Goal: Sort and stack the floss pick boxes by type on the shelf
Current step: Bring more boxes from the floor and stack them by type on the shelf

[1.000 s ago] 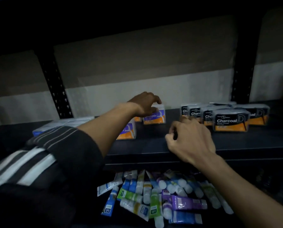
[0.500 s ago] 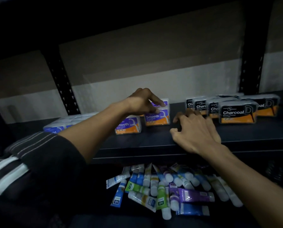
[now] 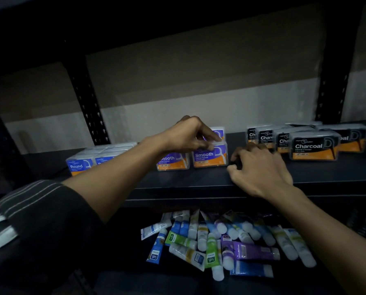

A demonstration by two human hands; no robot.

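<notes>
**Floss pick boxes (image 3: 305, 150) grouped on the shelf, one Smooth box in the left hand's grip**

The upper Smooth box (image 3: 218, 133), a clear plastic case with a purple-and-orange label, appears to sit on a matching lower Smooth box (image 3: 209, 157) at the middle of the black metal shelf (image 3: 177, 179). A third Smooth box (image 3: 172, 162) stands just beside them, partly hidden by the wrist. The left hand (image 3: 188, 137) holds the upper box, its fingers (image 3: 211, 137) curled over the front top edge. Whether the box rests fully on the one below cannot be told.

To the left lie the blue-and-orange Round boxes (image 3: 80, 166) in a block. To the right stand the black-and-orange Charcoal boxes (image 3: 311, 147) in a row. The right hand (image 3: 260, 169) rests on the shelf near its front, fingers loosely curled and holding nothing, its fingertips close to the nearest Charcoal box. On the shelf below is a heap of small coloured tubes (image 3: 220, 241).

The likeliest slip is an off-square release. Slick plastic on slick plastic could let the top box slide off and knock its neighbour toward the shelf's front edge and down onto the tubes. The dim light could cause a misread label and a mixed stack. A careless shift of the right hand could also jostle the Charcoal row.
</notes>
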